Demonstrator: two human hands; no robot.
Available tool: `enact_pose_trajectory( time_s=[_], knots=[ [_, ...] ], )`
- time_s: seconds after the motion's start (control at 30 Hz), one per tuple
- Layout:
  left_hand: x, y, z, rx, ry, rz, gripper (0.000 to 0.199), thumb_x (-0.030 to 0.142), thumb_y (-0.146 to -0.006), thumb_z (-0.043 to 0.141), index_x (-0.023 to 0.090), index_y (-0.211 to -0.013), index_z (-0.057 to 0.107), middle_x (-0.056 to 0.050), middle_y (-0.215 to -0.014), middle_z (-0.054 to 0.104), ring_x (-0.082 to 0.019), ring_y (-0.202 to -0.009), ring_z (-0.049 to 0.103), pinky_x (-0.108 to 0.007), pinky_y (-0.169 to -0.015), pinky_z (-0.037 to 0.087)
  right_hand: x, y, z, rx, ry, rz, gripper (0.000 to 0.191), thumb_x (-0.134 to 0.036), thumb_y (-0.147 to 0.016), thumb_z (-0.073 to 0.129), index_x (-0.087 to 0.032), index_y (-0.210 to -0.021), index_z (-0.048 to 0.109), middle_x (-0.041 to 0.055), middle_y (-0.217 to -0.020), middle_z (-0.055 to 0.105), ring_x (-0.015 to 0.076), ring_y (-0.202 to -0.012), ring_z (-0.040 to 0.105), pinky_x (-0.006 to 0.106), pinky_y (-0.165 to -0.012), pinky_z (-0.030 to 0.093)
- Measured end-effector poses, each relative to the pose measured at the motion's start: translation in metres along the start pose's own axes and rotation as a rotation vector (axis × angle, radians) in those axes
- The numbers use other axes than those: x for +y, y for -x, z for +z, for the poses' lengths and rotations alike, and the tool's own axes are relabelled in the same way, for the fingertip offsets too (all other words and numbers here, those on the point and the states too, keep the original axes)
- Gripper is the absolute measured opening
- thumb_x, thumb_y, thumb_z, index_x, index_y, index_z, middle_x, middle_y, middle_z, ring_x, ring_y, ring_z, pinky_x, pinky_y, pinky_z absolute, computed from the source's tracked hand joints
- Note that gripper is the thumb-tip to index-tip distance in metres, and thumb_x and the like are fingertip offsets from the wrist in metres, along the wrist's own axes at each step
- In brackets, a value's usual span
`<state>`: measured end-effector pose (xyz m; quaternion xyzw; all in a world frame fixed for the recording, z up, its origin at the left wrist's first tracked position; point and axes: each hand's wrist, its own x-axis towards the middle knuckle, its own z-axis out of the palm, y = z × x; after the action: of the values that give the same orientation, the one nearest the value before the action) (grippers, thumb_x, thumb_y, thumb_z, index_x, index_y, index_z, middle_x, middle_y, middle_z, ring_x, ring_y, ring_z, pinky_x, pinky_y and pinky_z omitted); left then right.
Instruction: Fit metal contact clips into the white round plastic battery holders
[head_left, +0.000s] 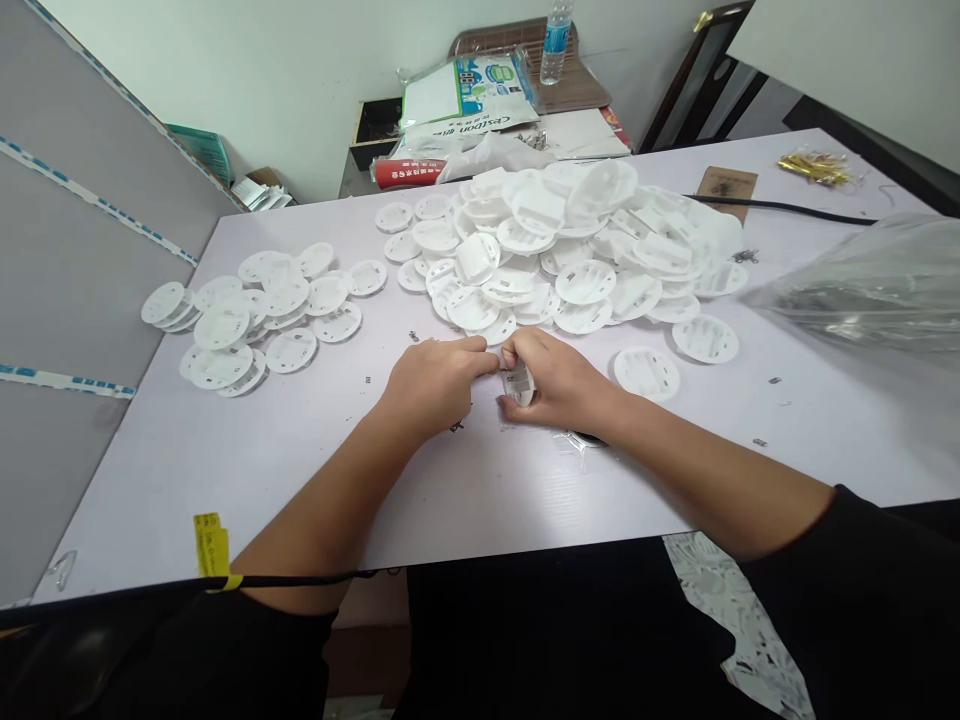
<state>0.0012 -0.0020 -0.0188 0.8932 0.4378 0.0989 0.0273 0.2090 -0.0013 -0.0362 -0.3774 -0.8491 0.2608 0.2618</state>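
Near the middle of the pale table [480,500], my right hand [559,380] grips a white round plastic disc [519,384], tilted up on its edge. My left hand [439,385] is closed beside it, its fingertips at the disc's upper left edge; whatever it pinches is too small to make out. A large heap of white discs [540,210] lies just beyond both hands. To the left is a smaller group of discs [223,327]. Two single discs [646,374] lie right of my right hand. Small metal pieces [456,426] lie by my left hand.
A clear plastic bag [862,290] with dark contents sits at the right. A black cable [787,207] crosses the back right, near a brown card [726,190]. Yellow tag [211,545] at the front left edge. Grey partition [75,220] along the left. Water bottle [556,42] behind.
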Motion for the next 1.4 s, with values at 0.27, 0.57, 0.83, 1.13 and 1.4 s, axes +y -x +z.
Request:
enact_pose_trajectory(
  time_s=[0.27,0.57,0.83,1.13,1.4],
  knots=[
    [0.001,-0.002,0.003,0.013,-0.014,0.013,0.050,-0.001,-0.067,0.048,0.027,-0.098,0.075,0.003,-0.068,0.052,-0.011,-0.051,0.023,-0.028,-0.045,0.015,0.001,-0.001,0.000,-0.002,-0.030,0.015,0.036,-0.020,-0.070,0.069,-0.021,-0.089,0.039,0.0044,-0.093,0.053,0.0179,-0.079,0.050,0.028,-0.062,0.039],
    [0.004,-0.004,0.003,-0.008,-0.015,0.012,0.049,-0.001,-0.069,0.048,0.025,-0.099,0.075,0.001,-0.069,0.051,-0.010,-0.050,0.020,-0.029,-0.047,0.014,0.002,-0.001,0.002,0.019,-0.001,0.017,0.038,-0.022,-0.069,0.070,-0.022,-0.088,0.037,0.0033,-0.090,0.053,0.0172,-0.076,0.048,0.029,-0.062,0.038],
    [-0.008,0.007,0.006,0.079,-0.003,0.080,0.046,0.001,-0.075,0.045,0.024,-0.101,0.075,0.000,-0.072,0.053,-0.011,-0.054,0.029,-0.027,-0.047,0.017,0.001,0.004,-0.001,-0.015,-0.009,0.060,0.037,-0.025,-0.071,0.072,-0.021,-0.093,0.041,0.0008,-0.093,0.052,0.0115,-0.062,0.046,0.028,-0.060,0.038],
    [-0.009,0.009,0.002,-0.022,0.086,0.091,0.044,0.001,-0.074,0.044,0.024,-0.097,0.075,0.001,-0.077,0.060,-0.011,-0.058,0.038,-0.027,-0.050,0.020,0.006,0.007,0.002,0.008,0.015,0.055,0.037,-0.027,-0.072,0.071,-0.022,-0.095,0.043,0.0026,-0.094,0.053,0.0167,-0.074,0.051,0.029,-0.064,0.040],
    [-0.008,0.010,0.000,-0.023,0.064,0.110,0.043,0.001,-0.073,0.044,0.023,-0.095,0.073,0.001,-0.076,0.059,-0.011,-0.056,0.033,-0.028,-0.050,0.018,0.002,0.005,0.001,0.000,0.003,0.062,0.035,-0.027,-0.072,0.069,-0.022,-0.093,0.042,0.0031,-0.092,0.053,0.0181,-0.077,0.051,0.029,-0.064,0.040]
  ],
)
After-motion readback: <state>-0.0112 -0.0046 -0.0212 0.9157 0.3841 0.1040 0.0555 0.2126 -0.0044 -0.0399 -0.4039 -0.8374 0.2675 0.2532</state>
